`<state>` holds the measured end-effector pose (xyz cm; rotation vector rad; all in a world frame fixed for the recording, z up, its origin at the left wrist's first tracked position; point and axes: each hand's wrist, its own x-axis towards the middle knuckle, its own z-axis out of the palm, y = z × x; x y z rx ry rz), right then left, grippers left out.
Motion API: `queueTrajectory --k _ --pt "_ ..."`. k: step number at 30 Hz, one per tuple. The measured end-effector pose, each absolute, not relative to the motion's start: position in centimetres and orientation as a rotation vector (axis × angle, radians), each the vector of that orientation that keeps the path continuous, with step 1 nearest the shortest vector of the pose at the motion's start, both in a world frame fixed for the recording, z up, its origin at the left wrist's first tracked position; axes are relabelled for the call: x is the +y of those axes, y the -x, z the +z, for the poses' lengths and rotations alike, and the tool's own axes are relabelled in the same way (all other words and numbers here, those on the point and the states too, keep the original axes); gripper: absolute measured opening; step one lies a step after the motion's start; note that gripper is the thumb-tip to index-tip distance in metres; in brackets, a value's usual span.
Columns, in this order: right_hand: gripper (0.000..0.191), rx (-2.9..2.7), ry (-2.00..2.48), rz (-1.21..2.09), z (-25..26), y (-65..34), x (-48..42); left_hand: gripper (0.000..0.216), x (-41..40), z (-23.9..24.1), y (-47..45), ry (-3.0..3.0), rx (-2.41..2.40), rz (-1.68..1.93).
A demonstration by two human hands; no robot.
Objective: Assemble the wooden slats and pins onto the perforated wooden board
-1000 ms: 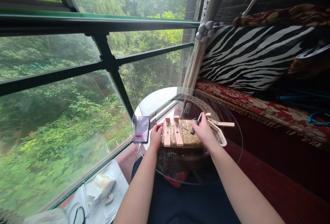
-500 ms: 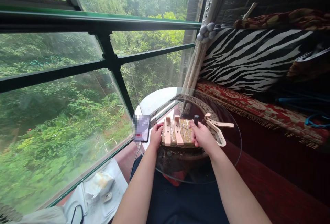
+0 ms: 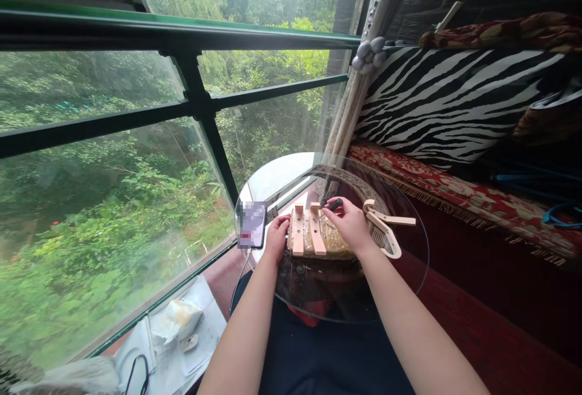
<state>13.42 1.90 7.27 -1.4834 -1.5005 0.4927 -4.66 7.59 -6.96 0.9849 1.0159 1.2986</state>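
Note:
A tan wooden board [image 3: 328, 239] with two pale wooden slats [image 3: 307, 236] across it lies on a round glass table [image 3: 400, 280]. My left hand [image 3: 276, 236] rests closed against the board's left edge and steadies it. Over the board's far edge, my right hand [image 3: 348, 222] is closed round a small dark-handled tool [image 3: 333, 204] whose tip points toward the slats. A pale curved wooden piece [image 3: 386, 231] lies just right of my right hand.
A phone [image 3: 251, 224] lies on the table's left side by the window. A zebra-striped cushion [image 3: 450, 104] and a red patterned seat [image 3: 454, 189] stand at the right. Below left are papers and a cable [image 3: 168, 346]. A wicker base shows under the glass.
My right hand has shifted left and forward over the board, turning the dark tool from upright to pointing left. My left hand has stayed at the board's edge.

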Motion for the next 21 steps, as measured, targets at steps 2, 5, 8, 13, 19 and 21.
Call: queueTrajectory --k 2,5,8,13,19,21 --pt "0.024 -1.521 1.447 0.481 6.89 -13.03 1.94 0.028 7.59 -6.94 4.65 -0.966 1.002 1.297" --pt "0.024 -1.517 1.433 0.455 6.55 -12.62 1.83 0.027 7.66 -7.02 4.64 -0.925 0.970 1.298" --pt "0.022 -1.513 1.441 0.420 6.51 -12.58 1.76 0.027 7.78 -7.12 4.63 -0.918 0.975 1.284" --pt "0.020 -1.534 1.463 0.392 6.57 -12.74 1.93 0.029 7.89 -7.21 4.69 -0.960 1.019 1.283" --pt "0.019 -1.551 1.470 0.401 6.52 -12.66 1.97 0.027 7.87 -7.23 4.70 -0.872 0.942 1.300" --pt "0.019 -1.544 1.468 0.382 6.62 -12.66 1.86 0.026 7.89 -7.24 4.71 -0.867 0.939 1.294"
